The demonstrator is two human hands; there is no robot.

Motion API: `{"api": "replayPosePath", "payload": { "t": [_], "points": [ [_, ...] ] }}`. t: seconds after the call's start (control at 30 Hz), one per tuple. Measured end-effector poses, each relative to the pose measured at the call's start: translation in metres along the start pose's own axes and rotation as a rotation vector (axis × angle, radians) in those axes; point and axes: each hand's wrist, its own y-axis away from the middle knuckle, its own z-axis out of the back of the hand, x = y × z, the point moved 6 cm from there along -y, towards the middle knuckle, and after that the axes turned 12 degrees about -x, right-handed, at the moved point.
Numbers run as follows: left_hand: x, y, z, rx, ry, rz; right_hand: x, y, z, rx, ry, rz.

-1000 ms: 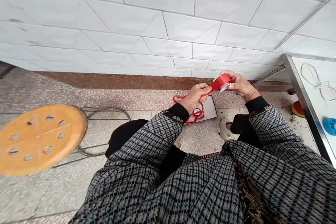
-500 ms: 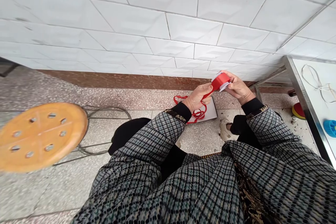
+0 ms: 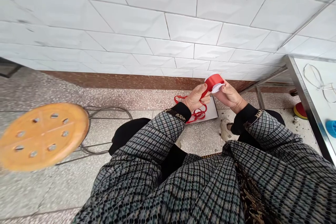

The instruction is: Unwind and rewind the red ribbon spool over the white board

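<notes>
A spool of red ribbon (image 3: 214,82) with white end discs sits in my right hand (image 3: 230,97), whose fingers are closed round it. Just left of the spool, my left hand (image 3: 195,98) pinches the red ribbon between thumb and fingers. Loose loops of ribbon (image 3: 198,114) hang below my left hand, over a white flat box or board (image 3: 212,109) on the floor. My left hand and the spool are close together, and part of the ribbon is hidden behind the fingers.
To the left stands an orange round stool (image 3: 43,134) with holes in its seat. A metal-edged white table (image 3: 312,87) is at the right, bearing a thin cord (image 3: 319,82) and a blue plastic object (image 3: 331,128). White wall tiles (image 3: 194,29) rise in front.
My right hand and the spool have moved left and slightly down, closer to my left hand. The left hand has hardly moved and keeps its grip on the ribbon.
</notes>
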Motion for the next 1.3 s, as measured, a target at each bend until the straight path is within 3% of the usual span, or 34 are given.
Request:
{"api": "replayPosePath", "payload": {
  "t": [0.1, 0.2, 0.3, 0.47, 0.6, 0.7, 0.87, 1.13, 1.3],
  "points": [
    [0.002, 0.002, 0.001, -0.046, 0.022, 0.035, -0.004, 0.002, -0.003, 0.016, 0.011, -0.009],
    [-0.002, 0.004, -0.001, -0.084, 0.021, 0.008, 0.006, -0.004, 0.003, 0.069, 0.164, 0.015],
    [-0.005, 0.004, -0.001, -0.123, -0.054, -0.001, 0.026, -0.012, 0.015, 0.138, 0.524, 0.096],
    [0.001, 0.000, 0.008, -0.236, -0.240, 0.038, 0.049, -0.017, 0.019, 0.225, 1.156, 0.447],
    [0.003, 0.001, 0.010, -0.276, -0.342, 0.069, 0.048, -0.017, 0.018, 0.302, 1.369, 0.511],
    [-0.002, 0.003, 0.009, -0.276, -0.411, 0.066, 0.050, -0.019, 0.025, 0.324, 1.323, 0.447],
    [-0.009, 0.004, 0.012, -0.266, -0.434, 0.003, 0.053, -0.023, 0.044, 0.242, 1.122, 0.285],
    [-0.009, 0.000, 0.014, -0.193, -0.219, -0.072, 0.055, -0.018, 0.049, 0.216, 0.826, 0.093],
    [-0.014, 0.004, 0.004, -0.109, -0.094, -0.115, 0.062, -0.012, 0.045, 0.252, 0.747, 0.076]
  ]
}}
